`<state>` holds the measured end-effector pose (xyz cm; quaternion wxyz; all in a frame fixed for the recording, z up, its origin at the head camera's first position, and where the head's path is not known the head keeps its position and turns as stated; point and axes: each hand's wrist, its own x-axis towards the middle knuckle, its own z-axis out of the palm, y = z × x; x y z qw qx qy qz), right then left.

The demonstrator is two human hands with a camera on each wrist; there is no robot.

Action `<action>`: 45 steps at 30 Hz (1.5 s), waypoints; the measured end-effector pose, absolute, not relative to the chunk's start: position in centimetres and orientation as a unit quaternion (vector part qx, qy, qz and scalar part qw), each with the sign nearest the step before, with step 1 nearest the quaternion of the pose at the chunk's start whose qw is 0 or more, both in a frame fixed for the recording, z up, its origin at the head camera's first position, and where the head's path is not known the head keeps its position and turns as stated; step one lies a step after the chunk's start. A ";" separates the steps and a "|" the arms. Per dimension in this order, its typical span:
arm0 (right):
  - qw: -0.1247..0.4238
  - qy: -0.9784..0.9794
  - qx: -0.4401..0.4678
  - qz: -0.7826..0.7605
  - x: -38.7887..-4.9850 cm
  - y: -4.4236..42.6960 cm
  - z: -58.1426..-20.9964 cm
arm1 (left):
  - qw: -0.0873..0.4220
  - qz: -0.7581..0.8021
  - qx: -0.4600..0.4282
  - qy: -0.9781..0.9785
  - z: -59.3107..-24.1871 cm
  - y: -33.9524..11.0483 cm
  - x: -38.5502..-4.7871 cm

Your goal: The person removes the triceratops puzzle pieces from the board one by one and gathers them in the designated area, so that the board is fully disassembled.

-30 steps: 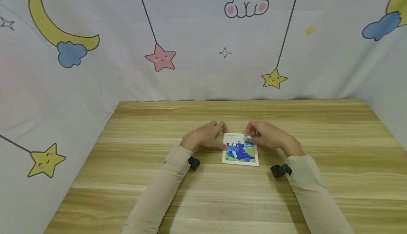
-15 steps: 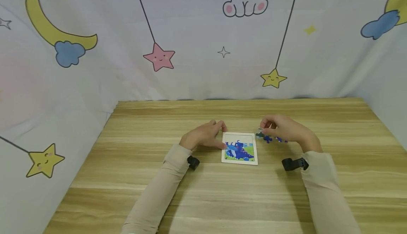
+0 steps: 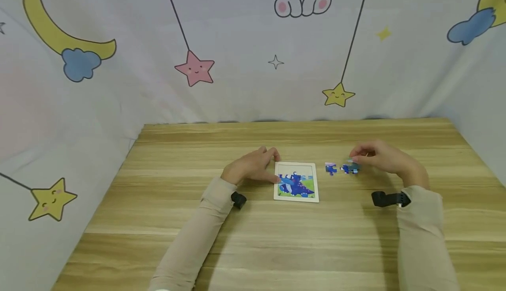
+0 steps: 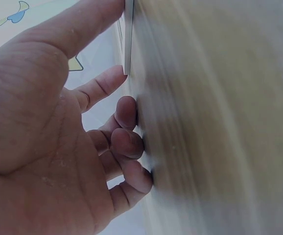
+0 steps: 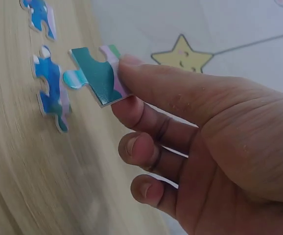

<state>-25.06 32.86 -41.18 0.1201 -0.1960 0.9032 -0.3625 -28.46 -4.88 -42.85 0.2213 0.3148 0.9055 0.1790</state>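
Teal and pink puzzle piece (image 5: 93, 76) pinched between thumb and index finger of the right hand (image 5: 215, 137), raised off the wooden tabletop (image 3: 300, 242), well right of the white puzzle frame (image 3: 296, 199). Two blue pieces lie loose on the wood: left loose piece (image 3: 330, 168) near the frame, right loose piece (image 5: 51, 81) just beside the held one. Left hand (image 3: 253, 166) relaxed, thumb and index finger resting against the frame's left side. Blue dinosaur picture (image 3: 296, 188) occupies the frame's lower part.

Pale draped backdrop (image 3: 237, 23), yellow crescent moon (image 3: 46, 28), pink star (image 3: 195, 68), wood-grain tabletop (image 3: 296, 247)
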 end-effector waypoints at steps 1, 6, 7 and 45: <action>0.119 0.904 -0.191 -0.363 -25.0 33.2 -41.2 | 0.222 0.180 0.315 0.905 -42.8 -4.9 -28.5; 0.116 0.911 -0.169 -0.358 -24.7 34.6 -41.6 | 0.223 0.186 0.310 0.905 -42.8 -5.0 -28.5; 0.117 0.913 -0.167 -0.355 -24.7 34.8 -41.6 | 0.223 0.187 0.309 0.905 -42.7 -5.0 -28.5; 0.122 0.917 -0.213 -0.316 -25.5 26.1 -40.3 | 0.236 0.172 0.317 0.903 -43.0 -5.2 -28.5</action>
